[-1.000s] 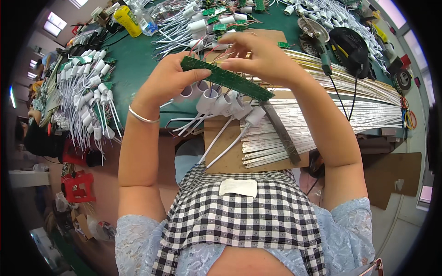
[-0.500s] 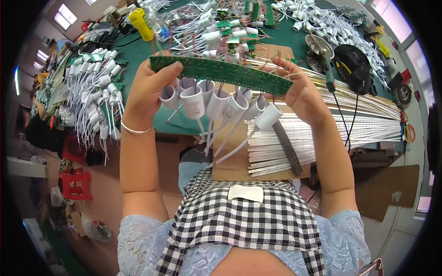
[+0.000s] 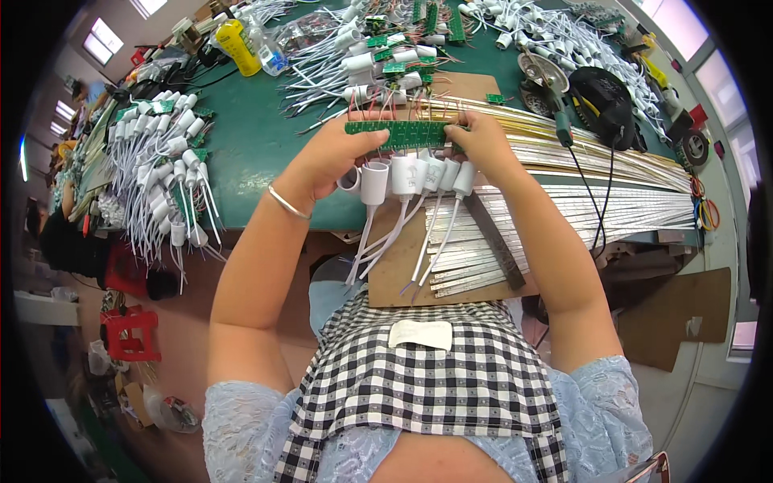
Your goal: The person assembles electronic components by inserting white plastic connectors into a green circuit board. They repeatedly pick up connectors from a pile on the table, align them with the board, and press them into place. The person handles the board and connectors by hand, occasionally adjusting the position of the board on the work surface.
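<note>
Between my two hands a long green circuit board (image 3: 415, 135) is held up over the table's near edge. My left hand (image 3: 342, 149) grips its left end, thumb on the face. My right hand (image 3: 481, 143) pinches the right end, thumb and fingers closed on it. Several white cylindrical lamp holders (image 3: 405, 175) hang beneath the board on thin wires, with white cables (image 3: 378, 241) trailing down from them. Thin reddish wires (image 3: 386, 103) stick up along the board's upper edge. The fingers behind the board are partly hidden.
Metal strips (image 3: 555, 221) fan out on a brown board (image 3: 394, 270), with a dark bar (image 3: 493, 241) across them. Finished-looking lamp holder bundles (image 3: 165, 153) lie left. A soldering iron (image 3: 561, 121), a wire reel (image 3: 545, 74) and a yellow bottle (image 3: 238, 47) stand farther back.
Both hands have carried the circuit board farther from my body and closer together. The board, slanting down to the right before, is now nearly level, and the lamp holders swing below it.
</note>
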Demonstrator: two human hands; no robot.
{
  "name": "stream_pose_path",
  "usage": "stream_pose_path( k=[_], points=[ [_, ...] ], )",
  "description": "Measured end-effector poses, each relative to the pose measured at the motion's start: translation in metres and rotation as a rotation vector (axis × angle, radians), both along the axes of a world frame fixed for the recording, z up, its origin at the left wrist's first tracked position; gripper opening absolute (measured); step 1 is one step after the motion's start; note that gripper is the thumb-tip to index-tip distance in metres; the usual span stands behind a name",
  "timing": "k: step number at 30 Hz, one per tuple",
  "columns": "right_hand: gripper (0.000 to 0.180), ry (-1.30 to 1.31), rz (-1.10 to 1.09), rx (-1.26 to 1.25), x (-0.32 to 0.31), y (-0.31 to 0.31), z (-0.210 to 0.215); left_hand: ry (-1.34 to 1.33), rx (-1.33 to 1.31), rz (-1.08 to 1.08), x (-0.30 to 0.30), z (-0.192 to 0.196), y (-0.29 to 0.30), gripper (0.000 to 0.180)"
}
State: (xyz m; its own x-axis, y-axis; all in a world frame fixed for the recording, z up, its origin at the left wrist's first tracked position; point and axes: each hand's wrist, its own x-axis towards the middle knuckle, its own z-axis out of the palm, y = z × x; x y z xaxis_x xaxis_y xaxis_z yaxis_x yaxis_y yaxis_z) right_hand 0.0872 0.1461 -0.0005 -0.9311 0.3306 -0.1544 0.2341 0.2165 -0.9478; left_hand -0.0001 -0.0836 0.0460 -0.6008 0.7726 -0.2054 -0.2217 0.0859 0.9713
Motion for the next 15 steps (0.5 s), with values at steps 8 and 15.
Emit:
stream_pose_path(
  k=[8,15],
  points=[
    [0.065,0.223,0.132,0.216,0.036,0.028,0.015,-0.057,0.222,-0.085,-0.005,0.008,-0.036,0.054],
    [0.039,0.146,0.198,-0.187,0.008,-0.046,0.02,-0.154,0.304,-0.087,-0.004,-0.004,-0.04,0.044]
  ],
)
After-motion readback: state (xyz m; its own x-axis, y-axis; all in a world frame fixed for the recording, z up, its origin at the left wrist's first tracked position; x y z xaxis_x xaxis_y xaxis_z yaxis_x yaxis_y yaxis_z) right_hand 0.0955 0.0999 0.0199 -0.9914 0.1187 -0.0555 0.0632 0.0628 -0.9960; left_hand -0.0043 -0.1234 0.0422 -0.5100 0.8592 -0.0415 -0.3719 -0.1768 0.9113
